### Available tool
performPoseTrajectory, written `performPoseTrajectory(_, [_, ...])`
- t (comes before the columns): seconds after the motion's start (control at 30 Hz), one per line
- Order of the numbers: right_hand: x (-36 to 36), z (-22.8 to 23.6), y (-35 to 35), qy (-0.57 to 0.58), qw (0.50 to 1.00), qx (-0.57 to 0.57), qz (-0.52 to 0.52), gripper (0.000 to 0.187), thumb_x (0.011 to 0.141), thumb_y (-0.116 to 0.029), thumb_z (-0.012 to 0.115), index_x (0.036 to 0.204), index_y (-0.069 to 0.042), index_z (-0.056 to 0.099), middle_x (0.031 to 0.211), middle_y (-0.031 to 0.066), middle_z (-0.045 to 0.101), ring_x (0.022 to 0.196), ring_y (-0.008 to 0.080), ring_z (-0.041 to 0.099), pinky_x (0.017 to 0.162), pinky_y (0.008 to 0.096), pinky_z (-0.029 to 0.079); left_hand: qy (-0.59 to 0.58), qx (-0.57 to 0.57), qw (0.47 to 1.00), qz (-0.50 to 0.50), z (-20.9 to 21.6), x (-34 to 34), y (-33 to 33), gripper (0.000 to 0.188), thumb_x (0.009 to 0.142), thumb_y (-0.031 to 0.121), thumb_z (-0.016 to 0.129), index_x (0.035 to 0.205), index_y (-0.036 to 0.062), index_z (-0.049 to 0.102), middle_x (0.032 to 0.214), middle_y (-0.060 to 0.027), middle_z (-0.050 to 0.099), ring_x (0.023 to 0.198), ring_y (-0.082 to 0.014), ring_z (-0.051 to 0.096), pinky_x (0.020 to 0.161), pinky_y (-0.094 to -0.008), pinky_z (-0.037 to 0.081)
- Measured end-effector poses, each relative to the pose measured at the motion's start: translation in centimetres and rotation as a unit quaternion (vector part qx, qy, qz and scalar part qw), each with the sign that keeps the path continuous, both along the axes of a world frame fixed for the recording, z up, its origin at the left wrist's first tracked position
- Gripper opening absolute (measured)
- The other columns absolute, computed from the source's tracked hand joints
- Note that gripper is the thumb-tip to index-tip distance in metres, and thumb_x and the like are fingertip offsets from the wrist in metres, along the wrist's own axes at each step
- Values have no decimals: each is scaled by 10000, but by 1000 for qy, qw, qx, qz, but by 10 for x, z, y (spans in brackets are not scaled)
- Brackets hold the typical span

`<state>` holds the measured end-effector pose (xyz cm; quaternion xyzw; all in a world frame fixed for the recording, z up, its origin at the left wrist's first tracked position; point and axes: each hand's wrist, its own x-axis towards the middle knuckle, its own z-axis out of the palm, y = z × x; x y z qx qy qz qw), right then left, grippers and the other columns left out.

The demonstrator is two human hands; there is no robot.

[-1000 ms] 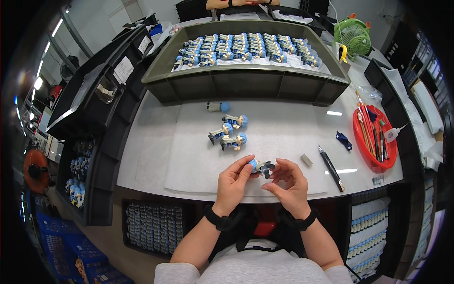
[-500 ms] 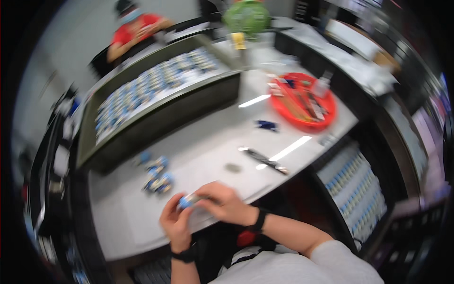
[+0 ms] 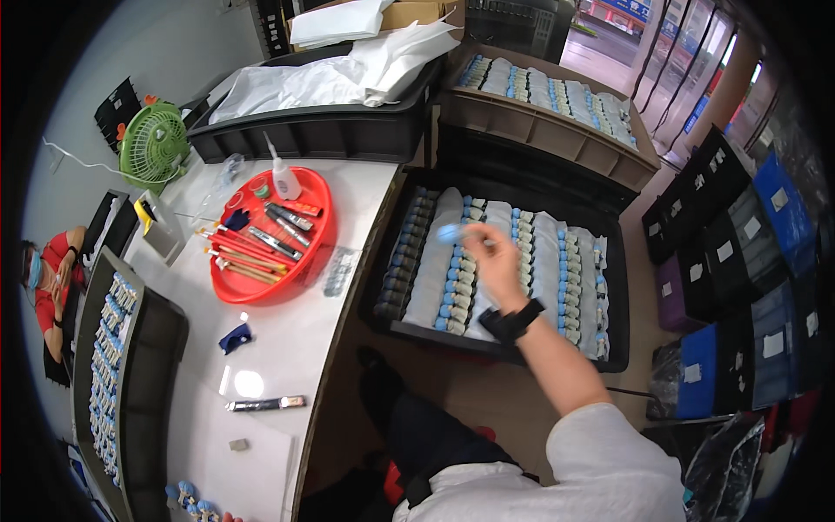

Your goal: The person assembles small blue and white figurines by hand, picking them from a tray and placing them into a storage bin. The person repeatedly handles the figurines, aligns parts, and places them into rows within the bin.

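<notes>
My right hand (image 3: 494, 261) reaches over a black crate (image 3: 496, 344), its fingers pinching a small blue-headed figurine (image 3: 449, 233). Below it, several rows of similar blue and cream figurines (image 3: 458, 291) lie between white padded strips (image 3: 497, 222). A row of darker figures (image 3: 407, 261) runs along the crate's left side. Only a fingertip or two of my left hand (image 3: 231, 518) show at the bottom edge, beside a small cluster of blue figurines (image 3: 193, 502) on the white table (image 3: 196, 383); the rest of that hand is out of the picture.
On the table stand a red tray (image 3: 327, 228) of brushes and pens, a marker (image 3: 267, 404) and a grey block (image 3: 238, 445). A figurine-filled bin (image 3: 143, 391) is at the left; another crate (image 3: 539, 130) stands behind. Stacked boxes (image 3: 722, 287) line the right. A co-worker (image 3: 54, 291) sits far left.
The view has swung right toward the floor crate. My right hand has left my left hand and moved over that crate with the figurine. My left hand has nearly left the picture.
</notes>
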<state>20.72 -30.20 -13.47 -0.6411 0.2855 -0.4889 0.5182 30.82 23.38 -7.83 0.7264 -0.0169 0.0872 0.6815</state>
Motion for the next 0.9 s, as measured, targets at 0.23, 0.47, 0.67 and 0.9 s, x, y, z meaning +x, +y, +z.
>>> performPoseTrajectory(0.23, [-160, -99, -199, 268, 898, -176, -302, 152, 698, -8, 629, 848, -30, 625, 827, 140, 630, 783, 311, 601, 729, 367, 469, -1, 37, 999, 13, -2, 3, -2, 259, 897, 87, 504, 1129, -22, 535, 1091, -106, 560, 964, -190, 525, 835, -304, 424])
performPoseTrajectory(0.47, [-190, -126, -252, 416, 838, -133, -328, 170, 698, -17, 652, 867, -13, 636, 830, 156, 646, 806, 306, 625, 747, 352, 479, 6, 58, 997, 44, 4, 0, -17, 258, 888, 95, 505, 1114, -21, 548, 1083, -102, 556, 954, -188, 523, 827, -302, 423])
performPoseTrajectory(0.67, [-187, -141, -274, 451, 848, -38, -277, 204, 729, -63, 632, 931, -53, 656, 926, 163, 647, 900, 316, 613, 809, 366, 475, 21, 84, 995, 51, -2, 2, -10, 261, 884, 95, 513, 1110, -32, 543, 1079, -111, 555, 953, -196, 533, 830, -298, 435])
performPoseTrajectory(0.9, [-194, -135, -278, 522, 839, -76, -134, 349, 734, -25, 551, 1067, -102, 618, 1062, 198, 596, 1026, 342, 551, 899, 381, 428, 23, 123, 990, 70, -4, 4, -10, 241, 874, 92, 514, 1064, -45, 570, 979, -112, 589, 853, -188, 550, 758, -293, 449])
